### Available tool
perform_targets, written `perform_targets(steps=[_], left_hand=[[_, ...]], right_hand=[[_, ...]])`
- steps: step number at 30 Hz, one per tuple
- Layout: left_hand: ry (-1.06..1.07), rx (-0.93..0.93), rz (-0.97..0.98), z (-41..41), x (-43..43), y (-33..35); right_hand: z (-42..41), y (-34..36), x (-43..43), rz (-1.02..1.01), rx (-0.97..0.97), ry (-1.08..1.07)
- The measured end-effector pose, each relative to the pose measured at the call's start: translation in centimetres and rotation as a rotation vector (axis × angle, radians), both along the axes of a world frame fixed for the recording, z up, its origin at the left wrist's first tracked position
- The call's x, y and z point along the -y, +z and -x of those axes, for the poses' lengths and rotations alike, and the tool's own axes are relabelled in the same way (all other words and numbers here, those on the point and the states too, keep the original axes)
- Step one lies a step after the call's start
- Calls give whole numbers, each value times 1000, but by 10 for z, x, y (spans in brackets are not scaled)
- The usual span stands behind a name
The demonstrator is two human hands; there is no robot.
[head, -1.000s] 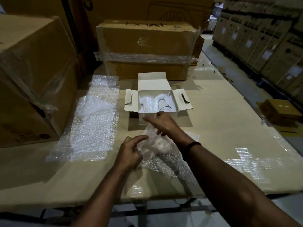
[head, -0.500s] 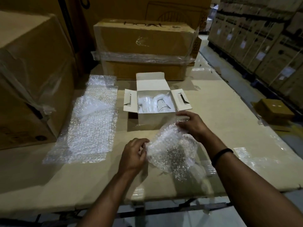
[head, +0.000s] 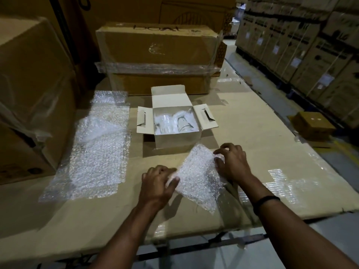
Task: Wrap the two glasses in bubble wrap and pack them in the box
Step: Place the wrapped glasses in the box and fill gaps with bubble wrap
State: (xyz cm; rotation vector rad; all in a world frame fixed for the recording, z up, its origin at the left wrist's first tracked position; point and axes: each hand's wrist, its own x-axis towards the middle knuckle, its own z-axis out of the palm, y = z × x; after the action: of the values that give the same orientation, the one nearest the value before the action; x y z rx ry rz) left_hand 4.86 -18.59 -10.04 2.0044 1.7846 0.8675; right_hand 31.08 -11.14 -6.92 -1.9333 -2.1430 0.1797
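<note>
1. Across the cardboard-covered surface (head: 252, 152), at 9 o'clock from the middle, a flat bubble wrap sheet (head: 93, 152) lies with its long axis running 12 to 6.
2. At 12 o'clock stands the white box (head: 174, 140), flaps open, holding two pale wrapped shapes (head: 171, 121) side by side.
3. Just at 6 o'clock of the box lies the bubble-wrap bundle (head: 198, 171), long axis roughly 12 to 6, its loose tail nearest the person; its contents cannot be told.
4. The right hand (head: 233, 164) grips the bundle's 2 o'clock edge with curled fingers.
5. The left hand (head: 157, 181) pinches its 9 o'clock edge.
</note>
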Motion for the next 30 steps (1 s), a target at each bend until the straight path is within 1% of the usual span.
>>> perform_targets(steps=[1,2,3,4,5,6,7,10,13,15,17,20,21,22,24,26,28,30], left_hand=[[95,-67,62,-3,-2,5],[148,-180,155,-5,-4,9],[157,-284,241,-8,-5,11],[149,-343,294,-10,-6,12],[142,-353,314,-13,-6,12],[139,-332,310,-15,-6,13],[141,-277,283,-16,-6,15],[112,-52,132,-12,-12,23],[45,121,5,1,-22,33],[20,193,-56,8,-27,40],[52,246,-36,11,-30,43],[153,408,150,13,-29,35],[162,409,181,12,-27,32],[158,378,154,13,-26,27],[152,319,31,12,-24,22],[200,319,-22,16,-26,20],[203,280,-27,23,-32,17],[163,193,-20,31,-34,11]], right_hand=[[3,2,-2,4,-16,4],[6,3,-4,44,-12,14],[9,4,-8,105,7,24],[12,5,-11,174,27,27],[15,6,-14,236,38,26],[18,8,-17,268,35,28],[21,12,-20,260,20,41],[32,23,-25,64,28,201],[48,34,-26,-106,187,435],[57,37,-31,-161,286,507],[62,37,-36,-179,299,502],[63,33,-38,-238,154,439],[61,31,-37,-240,115,422],[59,29,-36,-231,89,417],[53,22,-31,-191,52,440],[47,17,-24,-156,26,486],[43,9,-16,-82,5,504],[40,-1,-10,19,-4,519]])
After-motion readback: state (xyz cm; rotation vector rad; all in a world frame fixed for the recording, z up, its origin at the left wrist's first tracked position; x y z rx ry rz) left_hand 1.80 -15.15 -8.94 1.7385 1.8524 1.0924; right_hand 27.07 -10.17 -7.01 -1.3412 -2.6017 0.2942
